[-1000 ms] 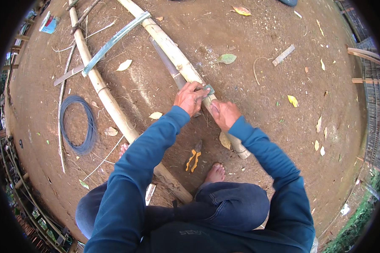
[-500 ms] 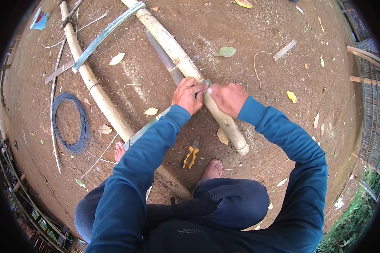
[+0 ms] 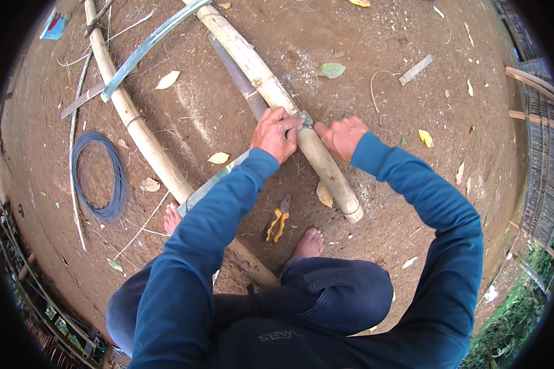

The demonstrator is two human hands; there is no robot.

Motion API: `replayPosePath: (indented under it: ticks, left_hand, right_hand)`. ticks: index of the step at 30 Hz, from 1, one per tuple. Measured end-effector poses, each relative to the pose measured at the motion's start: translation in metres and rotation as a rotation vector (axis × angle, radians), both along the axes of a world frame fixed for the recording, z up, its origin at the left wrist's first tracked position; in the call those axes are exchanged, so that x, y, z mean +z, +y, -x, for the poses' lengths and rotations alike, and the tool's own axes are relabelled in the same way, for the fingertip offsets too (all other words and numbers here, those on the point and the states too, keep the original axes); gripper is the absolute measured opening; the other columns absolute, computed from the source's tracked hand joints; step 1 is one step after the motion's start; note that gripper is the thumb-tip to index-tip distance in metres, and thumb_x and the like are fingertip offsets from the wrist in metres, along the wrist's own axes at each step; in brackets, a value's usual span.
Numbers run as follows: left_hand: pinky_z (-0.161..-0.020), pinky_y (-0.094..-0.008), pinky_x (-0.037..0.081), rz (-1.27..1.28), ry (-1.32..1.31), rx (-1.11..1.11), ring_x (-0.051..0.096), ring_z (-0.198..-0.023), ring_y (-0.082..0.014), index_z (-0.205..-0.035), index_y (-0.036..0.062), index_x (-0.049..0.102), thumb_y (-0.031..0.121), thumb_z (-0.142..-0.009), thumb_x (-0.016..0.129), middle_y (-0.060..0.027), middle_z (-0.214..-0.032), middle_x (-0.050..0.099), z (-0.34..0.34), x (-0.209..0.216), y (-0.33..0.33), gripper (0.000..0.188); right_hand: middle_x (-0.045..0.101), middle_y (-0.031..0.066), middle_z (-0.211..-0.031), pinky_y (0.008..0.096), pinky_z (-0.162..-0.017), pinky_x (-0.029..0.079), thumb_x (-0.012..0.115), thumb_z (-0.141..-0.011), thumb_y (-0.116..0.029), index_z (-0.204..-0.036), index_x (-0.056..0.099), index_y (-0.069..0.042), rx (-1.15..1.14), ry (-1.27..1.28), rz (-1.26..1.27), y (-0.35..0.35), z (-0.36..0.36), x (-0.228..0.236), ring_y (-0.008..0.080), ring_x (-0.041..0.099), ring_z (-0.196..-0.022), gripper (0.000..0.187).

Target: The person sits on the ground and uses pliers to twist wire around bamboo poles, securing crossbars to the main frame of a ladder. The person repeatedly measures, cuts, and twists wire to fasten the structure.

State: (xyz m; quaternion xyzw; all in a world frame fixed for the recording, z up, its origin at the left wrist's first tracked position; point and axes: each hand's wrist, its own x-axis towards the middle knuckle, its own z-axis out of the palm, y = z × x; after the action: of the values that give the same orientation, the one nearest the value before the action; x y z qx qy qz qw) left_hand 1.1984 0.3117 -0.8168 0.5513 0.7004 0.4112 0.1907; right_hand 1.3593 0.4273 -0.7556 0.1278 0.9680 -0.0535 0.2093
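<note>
A: Where is the left hand?
B: On the right bamboo pole, a little beyond its near end. Its fingers are bent, and thumb and fingertips grip the end of a green strip lying on top of the pole.

A: And the right hand?
B: Just right of that strip end, at the pole's right side, with the knuckles upward. The fingers are bent inward, but how tightly they close, and whether anything thin is pinched in them, can't be told.

A: Does more green show nearby?
B: Yes, a green length slants beside the left forearm, down toward the left bamboo pole. The hand and sleeve hide whether it joins the gripped end.

A: What lies around the person?
B: Yellow-handled pliers rest on the soil between the poles, near the person's right foot. A coil of dark wire lies left of the left pole.

A: And at the far side?
B: Another curved green slat spans both poles. A greyish flat piece lies along the left side of the right pole.
</note>
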Motion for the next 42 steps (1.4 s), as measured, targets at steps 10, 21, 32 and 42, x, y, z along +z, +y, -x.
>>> replayPosePath:
  ticks: [10, 21, 32, 42]
  left_hand:
    - [-0.072, -0.0345, 0.048, 0.034, -0.041, 0.053, 0.055, -0.076, -0.0244, -0.092, 0.0121, 0.075, 0.001, -0.072, 0.070, -0.0077, -0.077, 0.059, 0.002, -0.009, 0.001, 0.023]
    - [-0.077, -0.0339, 0.048, 0.104, -0.191, 0.069, 0.057, -0.083, -0.0245, -0.089, 0.0151, 0.075, 0.008, -0.074, 0.073, -0.0060, -0.081, 0.061, 0.002, -0.007, 0.002, 0.017]
    - [-0.075, -0.0338, 0.048, 0.086, -0.197, 0.081, 0.060, -0.080, -0.0250, -0.091, 0.0111, 0.074, 0.006, -0.073, 0.073, -0.0086, -0.081, 0.063, 0.000, -0.007, 0.003, 0.018]
    - [-0.069, -0.0307, 0.049, 0.035, -0.236, 0.106, 0.063, -0.075, -0.0216, -0.088, 0.0057, 0.074, 0.003, -0.072, 0.073, -0.0081, -0.080, 0.065, 0.002, -0.016, 0.005, 0.015]
  right_hand:
    - [0.064, 0.0116, -0.068, 0.0408, -0.055, 0.051, 0.052, -0.084, -0.012, -0.102, 0.053, -0.002, 0.048, 0.213, 0.040, 0.003, 0.050, 0.009, 0.0295, 0.066, -0.064, 0.021]
    - [0.063, 0.0207, -0.069, 0.0468, -0.062, 0.051, 0.054, -0.084, -0.016, -0.086, 0.057, -0.002, -0.512, 0.225, 0.397, -0.048, 0.010, -0.014, 0.0373, 0.064, -0.066, 0.015]
    - [0.066, 0.0202, -0.085, 0.0443, -0.071, 0.052, 0.058, -0.081, -0.015, -0.086, 0.066, -0.002, -0.302, 0.011, 0.125, 0.024, 0.053, 0.029, 0.0343, 0.066, -0.078, 0.015]
    - [0.063, 0.0141, -0.063, 0.0361, -0.047, 0.049, 0.052, -0.086, -0.017, -0.089, 0.062, 0.001, -0.252, 0.270, 0.140, -0.050, 0.035, 0.013, 0.0247, 0.065, -0.057, 0.022]
